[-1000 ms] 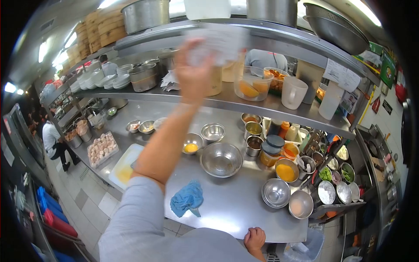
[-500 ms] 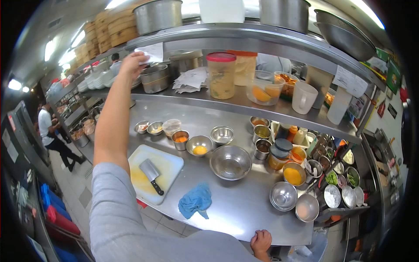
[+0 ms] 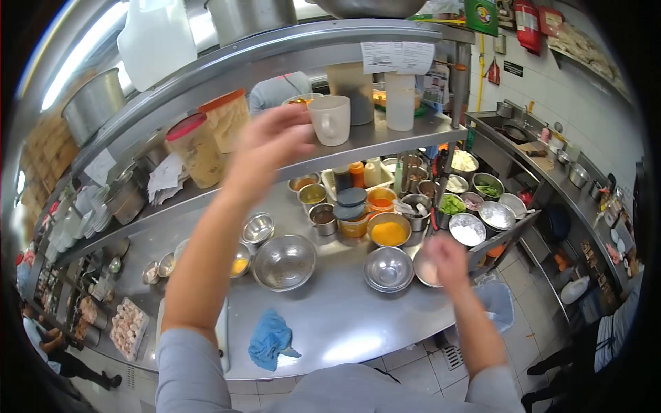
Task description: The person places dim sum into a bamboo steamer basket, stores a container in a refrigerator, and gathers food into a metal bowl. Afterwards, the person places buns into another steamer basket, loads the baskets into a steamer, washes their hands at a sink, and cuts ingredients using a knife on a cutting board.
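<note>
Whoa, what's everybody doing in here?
Someone in a grey top is working at a shiny steel counter. Their left hand is raised by the metal shelf, near a white plastic jug with a handle; it's too blurry to tell if they touch. The right hand, also blurry, is beside a round steel bowl. A crumpled blue cloth lies on the counter.

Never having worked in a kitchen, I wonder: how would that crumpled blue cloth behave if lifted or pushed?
The crumpled blue cloth would probably droop when lifted, given its loose folds. Pushed, it might bunch rather than roll, lying in an irregular heap.
</note>
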The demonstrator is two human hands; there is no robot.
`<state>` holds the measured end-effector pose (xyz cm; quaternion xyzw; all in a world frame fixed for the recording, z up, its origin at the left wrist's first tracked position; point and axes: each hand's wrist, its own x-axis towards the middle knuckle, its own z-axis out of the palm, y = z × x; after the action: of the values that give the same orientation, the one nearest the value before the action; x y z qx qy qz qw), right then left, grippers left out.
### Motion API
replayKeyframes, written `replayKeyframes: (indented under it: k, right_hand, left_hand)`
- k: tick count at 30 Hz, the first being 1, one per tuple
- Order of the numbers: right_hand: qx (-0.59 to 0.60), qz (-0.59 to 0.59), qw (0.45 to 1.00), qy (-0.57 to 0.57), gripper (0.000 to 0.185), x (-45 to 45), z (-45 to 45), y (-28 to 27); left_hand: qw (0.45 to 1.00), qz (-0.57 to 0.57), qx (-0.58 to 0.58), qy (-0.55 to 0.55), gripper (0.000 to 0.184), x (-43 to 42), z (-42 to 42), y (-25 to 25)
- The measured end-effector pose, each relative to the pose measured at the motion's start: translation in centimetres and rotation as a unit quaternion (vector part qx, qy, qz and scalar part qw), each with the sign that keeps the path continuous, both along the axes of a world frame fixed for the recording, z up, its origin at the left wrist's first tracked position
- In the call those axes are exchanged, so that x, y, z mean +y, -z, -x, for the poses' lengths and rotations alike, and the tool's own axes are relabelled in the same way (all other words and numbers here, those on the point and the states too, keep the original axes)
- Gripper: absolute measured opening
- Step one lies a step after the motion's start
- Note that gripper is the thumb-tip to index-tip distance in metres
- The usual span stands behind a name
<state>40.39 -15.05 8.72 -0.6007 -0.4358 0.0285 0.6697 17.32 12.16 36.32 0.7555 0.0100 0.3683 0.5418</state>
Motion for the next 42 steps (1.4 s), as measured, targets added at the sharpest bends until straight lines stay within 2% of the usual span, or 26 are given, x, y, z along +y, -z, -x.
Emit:
replayKeyframes:
  k: [1, 2, 3, 4, 6, 8, 10, 11, 12, 13, 14, 15, 16, 20, 21, 22, 24, 28, 30, 31, 33, 34, 36, 40, 41, 42]
  right_hand:
    - [0.039, -0.050, 0.998, -0.002, 0.022, 1.1, -1.3, -5.4]
    - [0.009, -0.057, 0.998, 0.031, 0.027, 2.1, -2.1, -11.6]
    - [0.009, -0.041, 0.996, 0.077, 0.034, 3.3, -3.1, -16.7]
    - [0.002, -0.124, 0.989, 0.082, 0.041, 5.7, -3.5, -20.9]
    - [0.034, -0.131, 0.983, 0.125, 0.048, 10.7, -8.8, -26.3]
    - [0.037, -0.112, 0.979, 0.164, 0.052, 13.7, -12.1, -30.0]
    - [0.127, -0.099, 0.981, 0.109, 0.058, 15.2, -12.1, -32.4]
    - [0.126, -0.098, 0.982, 0.103, 0.058, 15.7, -12.4, -32.1]
    - [0.163, -0.148, 0.975, 0.027, 0.054, 16.1, -12.7, -31.5]
    - [0.199, -0.194, 0.959, -0.051, 0.049, 16.9, -12.5, -30.9]
    - [0.198, -0.187, 0.960, -0.061, 0.049, 17.2, -11.1, -30.7]
    - [0.203, -0.131, 0.969, -0.062, 0.045, 17.1, -9.6, -30.0]
    - [0.207, -0.074, 0.973, -0.063, 0.041, 17.0, -7.9, -29.6]
    - [0.237, -0.066, 0.956, -0.161, 0.036, 20.2, -3.4, -29.4]
    - [0.240, -0.062, 0.954, -0.169, 0.027, 20.9, -2.3, -29.7]
    - [0.238, -0.054, 0.953, -0.181, 0.027, 21.5, -1.3, -29.9]
    - [0.144, 0.026, 0.966, -0.215, 0.025, 22.6, 0.4, -30.2]
    - [0.134, 0.027, 0.971, -0.197, 0.029, 25.3, 2.9, -30.9]
    - [0.153, 0.016, 0.970, -0.186, 0.030, 25.9, 3.7, -31.1]
    - [0.173, 0.005, 0.970, -0.173, 0.030, 26.1, 4.0, -31.2]
    - [0.174, -0.005, 0.969, -0.177, 0.030, 26.6, 4.1, -31.0]
    - [0.174, -0.014, 0.968, -0.181, 0.031, 26.7, 4.0, -30.8]
    - [0.174, -0.011, 0.968, -0.181, 0.030, 26.6, 4.1, -30.8]
    - [0.170, -0.009, 0.967, -0.191, 0.032, 26.3, 4.0, -30.9]
    - [0.171, -0.007, 0.967, -0.187, 0.032, 26.4, 3.9, -30.7]
    - [0.177, -0.028, 0.965, -0.190, 0.034, 26.5, 3.8, -30.6]
  left_hand:
    - [0.998, 0.037, 0.008, 0.051, 0.062, -1.3, -4.2, 0.3]
    - [0.991, 0.101, 0.006, 0.085, 0.072, -2.7, -7.9, -0.1]
    - [0.983, 0.170, -0.006, 0.072, 0.070, -3.9, -11.4, -1.0]
    - [0.969, 0.238, -0.018, 0.057, 0.068, -4.8, -14.5, -2.0]
    - [0.956, 0.291, -0.031, 0.014, 0.059, -5.0, -19.1, -4.1]
    - [0.957, 0.290, -0.014, -0.011, 0.053, -5.0, -20.4, -5.7]
    - [0.956, 0.290, 0.004, -0.043, 0.047, -4.0, -21.0, -6.3]
    - [0.963, 0.270, 0.008, -0.003, 0.041, -2.9, -21.1, -5.9]
    - [0.967, 0.251, 0.011, 0.036, 0.036, -1.6, -20.9, -5.5]
    - [0.967, 0.254, 0.006, 0.027, 0.036, -1.5, -19.7, -5.4]
    - [0.967, 0.254, -0.017, 0.026, 0.026, -2.1, -17.8, -5.2]
    - [0.966, 0.255, -0.041, 0.024, 0.016, -2.4, -16.1, -4.7]
    - [0.964, 0.260, -0.046, 0.012, 0.016, -1.8, -14.7, -4.2]
    - [0.946, 0.292, -0.132, -0.045, 0.019, 1.4, -7.7, -2.9]
    - [0.941, 0.290, -0.148, -0.091, 0.019, 2.3, -5.9, -2.9]
    - [0.933, 0.287, -0.165, -0.138, 0.019, 3.2, -4.1, -2.9]
    - [0.932, 0.271, -0.172, -0.170, 0.023, 5.1, -0.7, -3.4]
    - [0.932, 0.228, -0.163, -0.232, 0.022, 8.8, 2.5, -4.4]
    - [0.939, 0.243, -0.148, -0.192, 0.033, 9.2, 3.0, -4.5]
    - [0.939, 0.242, -0.149, -0.193, 0.033, 9.0, 3.0, -4.3]
    - [0.936, 0.305, -0.088, -0.153, 0.049, 8.2, 2.5, -3.3]
    - [0.936, 0.306, -0.089, -0.152, 0.049, 8.0, 2.0, -2.7]
    - [0.951, 0.296, -0.025, -0.081, 0.056, 7.8, 0.6, -1.5]
    - [0.962, 0.256, -0.071, -0.067, 0.040, 6.5, -2.2, -2.9]
    - [0.956, 0.275, -0.077, -0.062, 0.030, 6.6, -2.6, -3.4]
    - [0.956, 0.278, -0.075, -0.058, 0.030, 6.5, -3.0, -3.5]
